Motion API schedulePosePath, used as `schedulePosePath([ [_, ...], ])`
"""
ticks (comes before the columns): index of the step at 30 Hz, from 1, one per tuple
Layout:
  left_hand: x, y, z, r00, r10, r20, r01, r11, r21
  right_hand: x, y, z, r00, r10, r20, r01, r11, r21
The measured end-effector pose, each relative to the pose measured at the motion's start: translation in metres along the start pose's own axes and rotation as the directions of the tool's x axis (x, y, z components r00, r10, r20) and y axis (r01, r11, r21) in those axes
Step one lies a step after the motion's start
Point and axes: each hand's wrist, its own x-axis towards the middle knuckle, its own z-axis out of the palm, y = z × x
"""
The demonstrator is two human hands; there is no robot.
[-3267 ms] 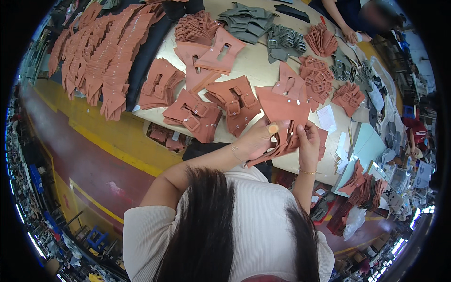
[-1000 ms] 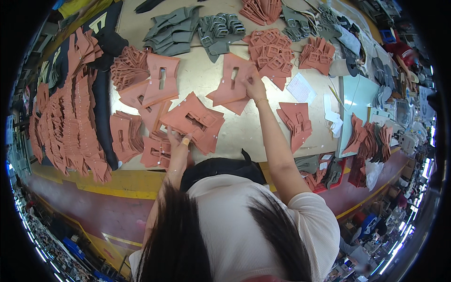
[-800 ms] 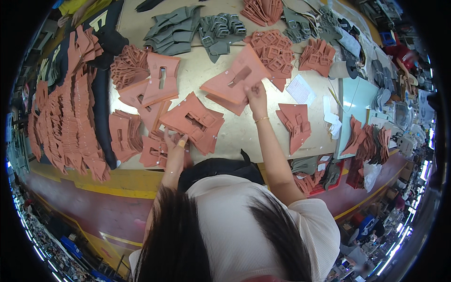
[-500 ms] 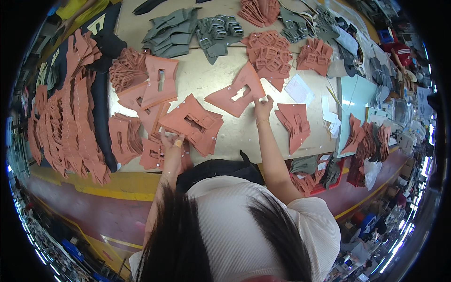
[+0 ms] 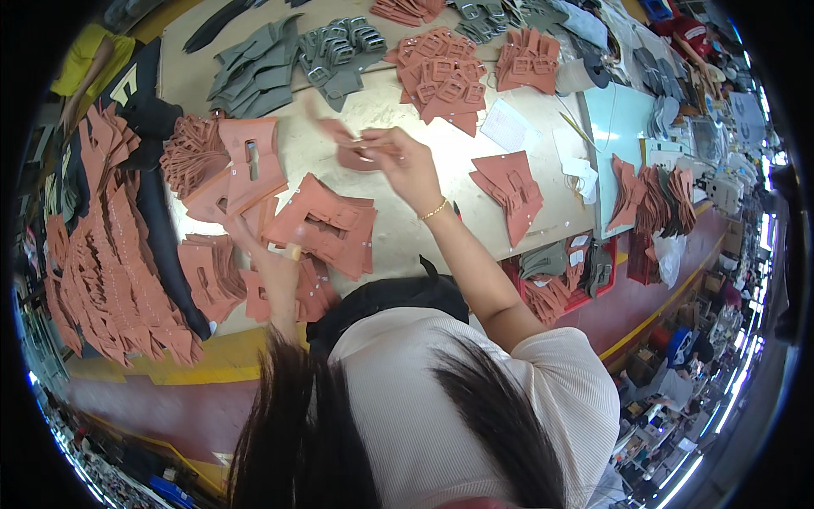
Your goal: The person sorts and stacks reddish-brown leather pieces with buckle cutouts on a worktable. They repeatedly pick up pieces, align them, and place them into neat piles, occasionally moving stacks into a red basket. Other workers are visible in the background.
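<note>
My right hand (image 5: 405,165) is closed on a terracotta cut leather-like piece (image 5: 356,155), held over the bare middle of the table and smeared by motion. My left hand (image 5: 273,263), its fingers blurred, is low beside a stack of slotted terracotta pieces (image 5: 356,229); whether it grips one does not show. Left of that hand lies another stack of slotted pieces (image 5: 208,271). Two larger slotted pieces overlap farther off, the upper one (image 5: 264,161) next to a bunched terracotta pile (image 5: 195,148). A small fanned stack (image 5: 513,195) lies to my right.
Grey-green pieces (image 5: 254,72) and buckled straps (image 5: 339,55) lie at the back, beside terracotta buckled pieces (image 5: 441,76). A long terracotta heap (image 5: 110,246) covers the left side. Below the table's right edge is a red crate (image 5: 581,299). A person in yellow (image 5: 85,59) is at far left.
My right hand has lifted the slotted terracotta piece from the table and swung it leftward. My left hand has shifted slightly left at the near stack. The whole view has shifted.
</note>
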Motion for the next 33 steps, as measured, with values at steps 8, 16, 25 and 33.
schedulePosePath([
  [8, 0.053, 0.049, -0.026, 0.968, 0.185, 0.167, -0.162, 0.977, -0.141, -0.012, -0.075, 0.001, 0.879, -0.302, 0.368, 0.277, 0.953, 0.119],
  [16, 0.027, 0.083, -0.003, 0.899, -0.097, 0.426, 0.386, 0.633, -0.671, -0.015, -0.056, 0.003, 0.984, 0.017, 0.178, -0.064, 0.963, 0.261],
  [25, 0.155, -0.076, -0.047, 0.900, -0.201, 0.388, 0.349, 0.865, -0.362, -0.013, -0.029, -0.042, 0.988, 0.153, 0.028, -0.156, 0.982, 0.108],
  [33, 0.235, -0.211, -0.030, 0.666, -0.479, 0.571, 0.165, 0.842, 0.514, -0.079, 0.041, -0.073, 0.965, 0.262, 0.032, -0.230, 0.897, -0.378],
])
